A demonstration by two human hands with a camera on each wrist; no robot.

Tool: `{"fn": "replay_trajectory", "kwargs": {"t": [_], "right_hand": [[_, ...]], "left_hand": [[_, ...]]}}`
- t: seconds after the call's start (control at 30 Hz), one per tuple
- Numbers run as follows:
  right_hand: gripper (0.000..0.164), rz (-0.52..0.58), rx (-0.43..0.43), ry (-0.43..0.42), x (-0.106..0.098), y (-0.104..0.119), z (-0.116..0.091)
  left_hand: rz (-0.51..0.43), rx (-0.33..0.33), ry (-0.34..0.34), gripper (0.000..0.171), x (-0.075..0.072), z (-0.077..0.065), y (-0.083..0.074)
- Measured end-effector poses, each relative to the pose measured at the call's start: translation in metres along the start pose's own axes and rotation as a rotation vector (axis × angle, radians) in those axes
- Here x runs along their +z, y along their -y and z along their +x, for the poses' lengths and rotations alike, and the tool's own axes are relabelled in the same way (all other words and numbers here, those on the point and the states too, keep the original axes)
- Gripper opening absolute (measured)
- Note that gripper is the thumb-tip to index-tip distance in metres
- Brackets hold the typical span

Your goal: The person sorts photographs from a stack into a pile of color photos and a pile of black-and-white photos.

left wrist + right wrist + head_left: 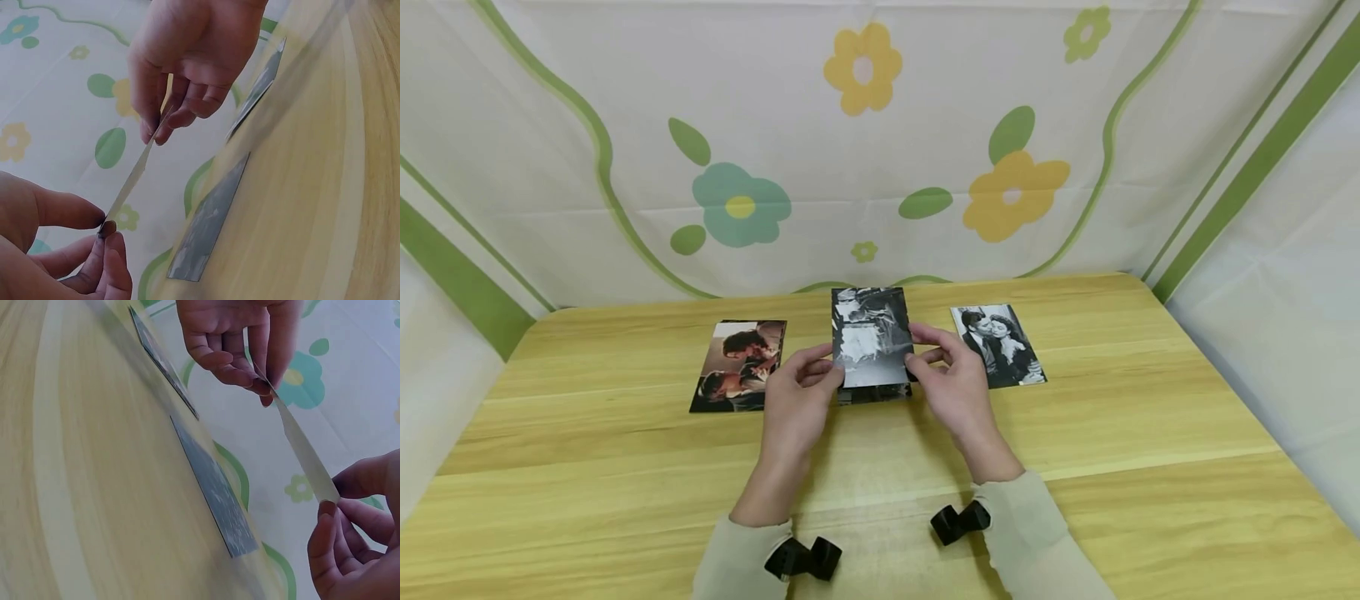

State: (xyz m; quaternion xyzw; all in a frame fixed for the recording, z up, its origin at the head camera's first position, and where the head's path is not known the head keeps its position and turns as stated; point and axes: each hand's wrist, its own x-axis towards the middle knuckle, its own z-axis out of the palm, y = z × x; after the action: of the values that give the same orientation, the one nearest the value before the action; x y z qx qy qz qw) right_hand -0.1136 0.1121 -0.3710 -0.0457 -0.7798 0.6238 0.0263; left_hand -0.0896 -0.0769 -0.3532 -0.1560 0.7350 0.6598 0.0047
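A black-and-white photo print [872, 337] is held up over the middle of the table, seen almost edge-on in both wrist views. My left hand [796, 404] pinches its left edge between thumb and fingers. On the opposite edge, my right hand [957, 385] has the same kind of pinch. Beneath the raised print lies another dark print [876, 395], mostly hidden in the head view but plainly flat on the wood in the left wrist view. A colour print [741, 367] lies to the left, partly behind my left hand. To the right is a black-and-white print [998, 346] of a couple.
The wooden table [865, 475] ends at the back against a white cloth [820, 142] with flowers and green lines. A dark edge shows under the colour print. Black wrist devices [805, 558] sit at both sleeve cuffs.
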Motion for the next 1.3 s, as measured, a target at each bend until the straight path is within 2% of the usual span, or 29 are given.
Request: {"fn": "replay_trajectory", "kwargs": {"t": [0.2, 0.4, 0.5, 0.63, 0.83, 0.97, 1.13, 1.3], "right_hand": [[0.04, -0.04, 0.013, -0.039, -0.008, -0.005, 0.003], [0.038, -0.048, 0.077, -0.073, -0.026, -0.008, 0.008], [0.039, -0.034, 0.116, -0.112, -0.04, -0.009, 0.013], [0.038, -0.028, 0.149, -0.202, -0.062, -0.013, 0.019], [0.039, -0.018, 0.156, -0.342, -0.091, -0.021, 0.029], [0.039, 0.002, 0.207, -0.403, -0.107, -0.028, 0.027], [0.038, -0.021, 0.251, -0.409, -0.115, -0.033, 0.029], [0.037, -0.082, 0.28, -0.423, -0.109, -0.042, 0.032]], "left_hand": [[-0.006, 0.001, 0.023, 0.034, 0.008, 0.002, 0.005], [0.023, 0.008, 0.061, 0.035, 0.027, 0.006, 0.001], [0.061, 0.044, 0.101, 0.036, 0.043, 0.008, -0.006], [0.088, 0.086, 0.142, 0.033, 0.071, 0.011, -0.013], [0.107, 0.109, 0.181, 0.032, 0.114, 0.011, -0.022], [0.144, 0.122, 0.224, 0.029, 0.133, 0.007, -0.021], [0.192, 0.094, 0.226, 0.028, 0.14, 0.008, -0.016], [0.283, 0.123, 0.22, 0.027, 0.143, 0.008, -0.002]]}}
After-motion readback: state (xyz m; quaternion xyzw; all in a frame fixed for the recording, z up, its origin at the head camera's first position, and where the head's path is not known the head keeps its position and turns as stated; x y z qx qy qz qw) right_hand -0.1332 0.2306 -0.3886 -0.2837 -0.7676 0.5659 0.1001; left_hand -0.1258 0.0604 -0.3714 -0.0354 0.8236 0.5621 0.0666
